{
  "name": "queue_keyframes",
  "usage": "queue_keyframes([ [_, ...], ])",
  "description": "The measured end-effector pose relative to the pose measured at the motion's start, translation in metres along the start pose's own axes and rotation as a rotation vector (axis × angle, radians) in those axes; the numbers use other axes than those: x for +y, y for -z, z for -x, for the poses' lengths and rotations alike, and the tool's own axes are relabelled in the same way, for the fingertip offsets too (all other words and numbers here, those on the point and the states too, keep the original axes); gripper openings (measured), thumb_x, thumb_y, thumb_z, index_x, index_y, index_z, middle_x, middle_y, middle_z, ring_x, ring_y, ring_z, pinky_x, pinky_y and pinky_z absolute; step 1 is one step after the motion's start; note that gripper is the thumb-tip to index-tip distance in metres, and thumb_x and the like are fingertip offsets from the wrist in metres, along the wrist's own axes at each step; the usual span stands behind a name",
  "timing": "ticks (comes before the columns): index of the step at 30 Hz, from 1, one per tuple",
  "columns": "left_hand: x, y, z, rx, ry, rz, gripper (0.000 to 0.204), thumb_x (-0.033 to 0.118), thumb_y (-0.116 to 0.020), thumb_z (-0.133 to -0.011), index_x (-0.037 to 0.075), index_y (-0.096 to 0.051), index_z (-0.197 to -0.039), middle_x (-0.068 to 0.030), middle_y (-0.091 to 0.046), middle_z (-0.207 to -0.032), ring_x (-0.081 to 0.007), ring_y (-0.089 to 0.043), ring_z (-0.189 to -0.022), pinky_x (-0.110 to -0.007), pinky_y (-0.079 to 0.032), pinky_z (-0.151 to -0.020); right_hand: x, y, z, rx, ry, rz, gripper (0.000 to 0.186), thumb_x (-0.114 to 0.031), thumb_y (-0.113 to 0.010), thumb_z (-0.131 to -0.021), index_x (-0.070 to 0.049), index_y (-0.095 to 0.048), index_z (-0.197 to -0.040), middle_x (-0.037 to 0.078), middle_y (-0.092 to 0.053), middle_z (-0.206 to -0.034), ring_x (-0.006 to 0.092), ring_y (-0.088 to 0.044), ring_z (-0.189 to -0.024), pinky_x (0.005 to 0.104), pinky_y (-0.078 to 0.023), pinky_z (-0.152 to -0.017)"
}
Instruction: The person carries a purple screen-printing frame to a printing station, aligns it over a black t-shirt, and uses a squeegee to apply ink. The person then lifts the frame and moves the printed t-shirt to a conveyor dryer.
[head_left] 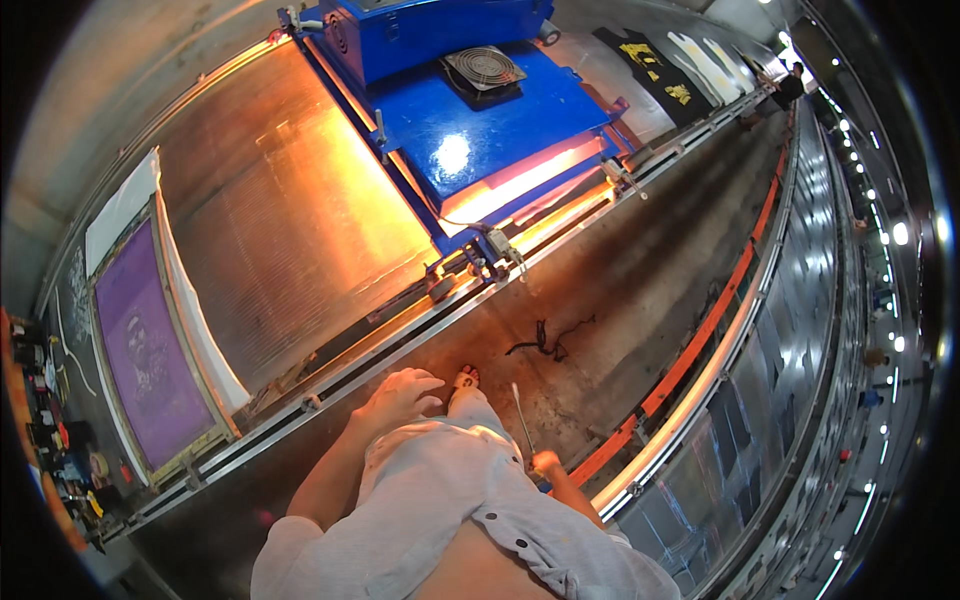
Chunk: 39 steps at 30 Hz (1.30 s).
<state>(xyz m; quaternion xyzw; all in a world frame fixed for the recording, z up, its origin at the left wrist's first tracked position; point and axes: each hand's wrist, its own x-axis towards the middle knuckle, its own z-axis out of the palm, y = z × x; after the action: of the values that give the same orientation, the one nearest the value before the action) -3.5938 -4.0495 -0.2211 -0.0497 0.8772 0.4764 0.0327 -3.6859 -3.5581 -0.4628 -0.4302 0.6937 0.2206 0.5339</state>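
Observation:
My left hand (404, 393) is held in front of my waist, its fingers loosely bent and a little apart, with nothing seen in it. Beside my right hip, my right hand (545, 463) is closed around the lower end of a thin, straight metal rod (525, 424) with a pale, widened tip. The tool points up and away over the floor. Ahead of me, a blue heating machine (490, 120) with a round fan grille stands over a long table (290, 220). Orange light glows under it. At the left lies a purple printing screen (152, 340) in a frame.
A metal rail (370, 350) edges the table on my side. Farther along lie a black shirt (650, 78) with yellow print and white shirts (695, 65). Dark cables (548, 342) lie on the floor. An orange-edged table (690, 405) runs along my right. Another person (789, 88) stands far off.

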Motion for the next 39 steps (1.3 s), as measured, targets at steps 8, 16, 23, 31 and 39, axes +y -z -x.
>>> queue_keyframes([
  [8, 0.029, -0.003, -0.101, 0.09, -0.011, 0.031, 0.022, 0.019, -0.069, -0.087, 0.004, -0.073, -0.103, -0.0118, -0.07, -0.1, -0.0294, -0.066, -0.093, -0.038, -0.053, -0.082, 0.05, -0.022, -0.033, 0.136, -0.21, -0.624, 0.022, -0.023, -0.064, -0.084, -0.006, -0.075, -0.093, 0.012, -0.072, -0.092, 0.0259, -0.068, -0.084, 0.0411, -0.053, -0.073],
  [16, 0.093, -0.066, -0.234, 0.072, -0.193, 0.24, 0.016, 0.017, -0.068, -0.087, 0.003, -0.073, -0.094, -0.0127, -0.069, -0.093, -0.0298, -0.066, -0.086, -0.038, -0.053, -0.076, 0.186, -0.007, -0.065, 0.534, -0.273, -1.479, 0.014, -0.006, -0.063, -0.083, 0.0, -0.074, -0.089, 0.011, -0.069, -0.079, 0.0214, -0.064, -0.064, 0.0388, -0.053, -0.056],
  [23, 0.115, -0.073, -0.29, 0.001, -0.138, 0.252, 0.014, 0.013, -0.068, -0.089, 0.001, -0.071, -0.095, -0.0121, -0.068, -0.09, -0.0274, -0.067, -0.082, -0.037, -0.053, -0.075, 0.228, 0.088, 0.014, 0.628, -0.473, -1.975, 0.014, -0.009, -0.062, -0.085, 0.001, -0.073, -0.085, 0.009, -0.062, -0.067, 0.0221, -0.06, -0.055, 0.0332, -0.047, -0.048],
  [31, 0.073, -0.015, -0.344, 0.642, 0.047, 0.208, 0.014, 0.014, -0.069, -0.086, 0.001, -0.073, -0.09, -0.0121, -0.07, -0.085, -0.0257, -0.068, -0.08, -0.037, -0.052, -0.074, 0.256, 0.106, 0.005, 0.465, -0.352, -2.161, 0.014, -0.01, -0.061, -0.086, -0.001, -0.068, -0.078, 0.009, -0.061, -0.064, 0.0227, -0.058, -0.053, 0.0356, -0.045, -0.046],
  [39, -0.056, 0.018, -0.406, 0.949, 0.285, -0.627, 0.022, 0.023, -0.065, -0.089, 0.002, -0.073, -0.091, -0.0147, -0.068, -0.103, -0.0335, -0.06, -0.11, -0.044, -0.047, -0.093, 0.285, 0.181, 0.018, 0.376, -0.408, -1.965, 0.013, -0.01, -0.062, -0.086, -0.001, -0.068, -0.078, 0.01, -0.061, -0.065, 0.0231, -0.059, -0.054, 0.0363, -0.046, -0.047],
])
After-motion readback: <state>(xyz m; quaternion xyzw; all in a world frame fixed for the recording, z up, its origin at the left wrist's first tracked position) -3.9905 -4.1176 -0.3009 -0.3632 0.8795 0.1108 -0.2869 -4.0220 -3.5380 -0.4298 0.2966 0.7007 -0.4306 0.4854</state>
